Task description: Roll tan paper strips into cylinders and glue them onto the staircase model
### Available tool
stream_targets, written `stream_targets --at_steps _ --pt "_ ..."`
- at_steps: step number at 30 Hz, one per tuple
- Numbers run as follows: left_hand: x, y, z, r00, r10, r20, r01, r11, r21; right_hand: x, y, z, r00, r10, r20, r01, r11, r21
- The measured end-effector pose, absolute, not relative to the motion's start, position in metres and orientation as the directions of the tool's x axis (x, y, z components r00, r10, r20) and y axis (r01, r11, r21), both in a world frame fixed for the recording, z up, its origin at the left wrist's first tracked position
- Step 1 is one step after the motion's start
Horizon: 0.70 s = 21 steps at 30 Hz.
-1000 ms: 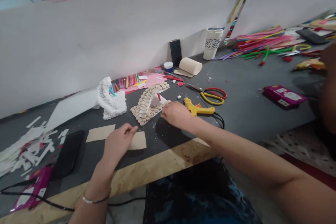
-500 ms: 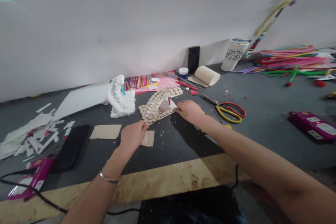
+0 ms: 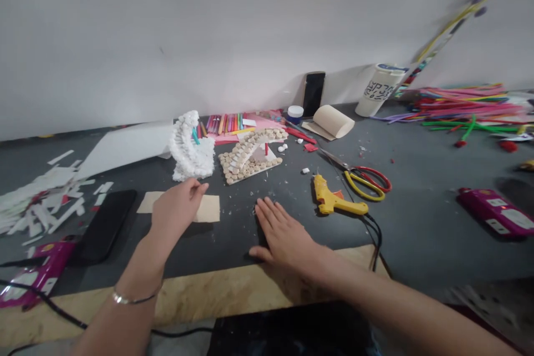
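My right hand (image 3: 283, 233) lies flat on the dark tabletop with its fingers stretched out and holds nothing. My left hand (image 3: 177, 206) hovers over a beige paper piece (image 3: 209, 209), its fingers curled in with no object showing between them. Beyond the hands stands a small stair model (image 3: 250, 158) covered in tan pebble-like discs, with a red post under its curve. To its left is a similar curved model (image 3: 192, 153) covered in white fluffy material, with teal posts. A yellow hot glue gun (image 3: 334, 197) rests right of my right hand.
Scissors (image 3: 367, 181) with red and yellow handles lie behind the glue gun. White paper strips (image 3: 62, 206) and a black phone (image 3: 107, 225) are at the left. A roll of beige paper (image 3: 334, 121), a white cup (image 3: 379, 92) and pipe cleaners (image 3: 463, 103) stand or lie farther back.
Both hands have let go of the tan stair model. My left hand has moved left over the beige paper; my right has come nearer and flattened on the table, uncovering the glue gun.
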<state>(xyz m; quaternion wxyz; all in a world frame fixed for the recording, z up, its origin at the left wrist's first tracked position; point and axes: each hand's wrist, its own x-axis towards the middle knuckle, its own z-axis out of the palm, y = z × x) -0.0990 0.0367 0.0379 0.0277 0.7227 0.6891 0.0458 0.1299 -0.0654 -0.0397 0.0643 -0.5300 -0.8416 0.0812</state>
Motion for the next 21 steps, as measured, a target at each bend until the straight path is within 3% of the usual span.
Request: stream_targets --at_steps 3,11,13,18,21 --pt "-0.121 0.018 0.039 -0.016 0.998 0.061 0.979 0.003 0.203 0.139 -0.085 -0.044 -0.494 0.869 0.012 0.835 0.478 -0.272" --pt "-0.144 -0.023 0.033 -0.126 0.976 0.177 0.889 0.032 0.456 0.112 -0.011 -0.046 -0.301 0.953 -0.010 0.931 0.292 -0.218" --pt "-0.139 -0.027 0.036 -0.138 0.973 0.184 0.870 0.030 0.492 0.091 -0.015 -0.044 -0.320 0.947 -0.017 0.924 0.308 -0.225" --pt "-0.128 -0.030 0.041 -0.150 0.969 0.198 0.853 0.025 0.521 0.100 -0.073 -0.044 -0.570 0.819 0.059 0.781 0.563 -0.270" --pt "-0.134 -0.036 0.039 -0.165 0.963 0.211 0.855 0.034 0.518 0.135 -0.079 -0.047 -0.461 0.887 0.015 0.861 0.451 -0.234"
